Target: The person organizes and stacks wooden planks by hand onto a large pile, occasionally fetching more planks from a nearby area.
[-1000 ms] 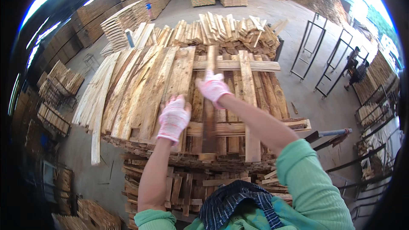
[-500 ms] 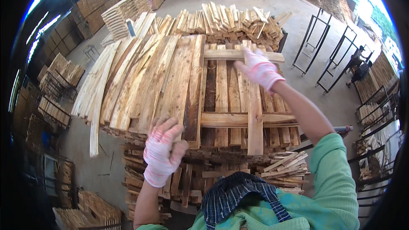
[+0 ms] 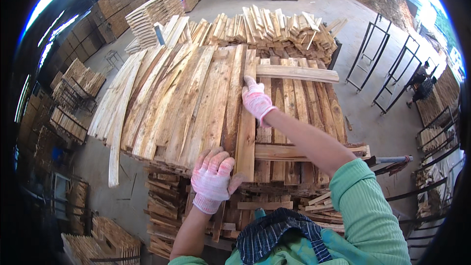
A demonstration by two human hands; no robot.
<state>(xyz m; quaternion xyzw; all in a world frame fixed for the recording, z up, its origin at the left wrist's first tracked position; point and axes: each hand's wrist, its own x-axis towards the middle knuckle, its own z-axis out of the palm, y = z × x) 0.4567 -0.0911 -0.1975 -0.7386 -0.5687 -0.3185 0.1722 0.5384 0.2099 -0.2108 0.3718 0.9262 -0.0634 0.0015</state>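
A pale wooden plank (image 3: 247,137) lies lengthwise at the right end of a row of planks (image 3: 196,103) on top of a timber stack. My right hand (image 3: 257,100), in a white and pink knit glove, is closed over the far part of this plank. My left hand (image 3: 212,179), gloved alike, rests at the near ends of the row, fingers lying over the board ends. Its thumb stands apart, beside the plank's near end. Two crosswise boards, a far one (image 3: 299,73) and a near one (image 3: 279,152), lie over lower planks to the right.
Loose short boards (image 3: 270,24) are heaped beyond the stack. One long strip (image 3: 115,152) juts out at the left. Black metal frames (image 3: 369,54) stand on the right, near two people (image 3: 423,86). A metal bar (image 3: 392,160) sticks out at the stack's right side.
The pale plank has moved left against the row, and my right hand has come left and nearer onto it. My left hand has moved right, down to the board ends.
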